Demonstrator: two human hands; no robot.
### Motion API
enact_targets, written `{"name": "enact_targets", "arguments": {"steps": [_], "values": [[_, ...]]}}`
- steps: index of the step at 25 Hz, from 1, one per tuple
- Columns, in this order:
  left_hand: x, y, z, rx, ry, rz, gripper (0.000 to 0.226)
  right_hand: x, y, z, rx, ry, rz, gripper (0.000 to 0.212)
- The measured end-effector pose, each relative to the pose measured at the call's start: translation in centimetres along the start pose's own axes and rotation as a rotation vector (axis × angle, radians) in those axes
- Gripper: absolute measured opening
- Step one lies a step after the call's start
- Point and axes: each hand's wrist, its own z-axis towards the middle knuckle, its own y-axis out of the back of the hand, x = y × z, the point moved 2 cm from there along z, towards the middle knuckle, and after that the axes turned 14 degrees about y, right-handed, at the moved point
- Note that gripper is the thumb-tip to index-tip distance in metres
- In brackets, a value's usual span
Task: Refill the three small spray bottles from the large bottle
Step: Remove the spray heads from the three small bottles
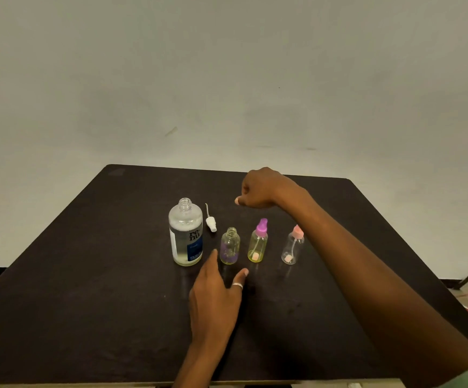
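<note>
The left hand (216,292) lies low over the dark table (87,303), fingers spread and empty, a pale ring on the thumb; its fingertips reach just short of the nearest small bottle. The right hand (260,191) hangs above the far side of the table, curled into a loose fist with the thumb tip showing — whether it holds anything cannot be told.

Just beyond the left hand stands the uncapped small bottle (229,245), neck open, tinted yellow-purple, seemingly empty. To its right stands the purple-capped spray bottle (258,242), yellowish, then the pink-capped spray bottle (293,246), clear; each shows a dip tube inside and no visible liquid. To the left stands the large bottle (186,233), cap off, upright, clear liquid filling most of it. A white spray head (211,221) with its tube lies flat on the table between the large bottle and the right hand.
</note>
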Motion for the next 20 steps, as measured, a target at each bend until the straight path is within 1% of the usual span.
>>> {"name": "enact_targets", "arguments": {"steps": [3,7,10,14,16,20], "values": [[-0.6,0.0,-2.6,-0.024,-0.143,0.084,0.064,0.2,0.1,-2.7,0.093,0.071,0.029,0.029],[-1.9,-1.6,-2.9,0.008,-0.205,0.075,0.058,0.3,-0.6,-4.8,0.150,0.085,0.055,0.033],[-3.0,-2.7,-3.0,0.042,-0.194,0.020,0.054,0.1,-1.8,-5.3,0.122,0.082,0.031,0.037],[-3.5,-4.1,-3.1,0.035,-0.197,-0.009,0.049,-0.3,-3.5,-5.0,0.050,0.111,0.023,0.022],[-3.5,-4.7,-2.8,0.026,-0.182,-0.029,0.052,-0.5,-4.1,-4.7,0.010,0.132,0.023,0.015],[-3.6,-5.4,-2.3,0.010,-0.159,-0.071,0.063,-0.6,-4.2,-4.6,-0.005,0.167,0.033,0.011]]}}
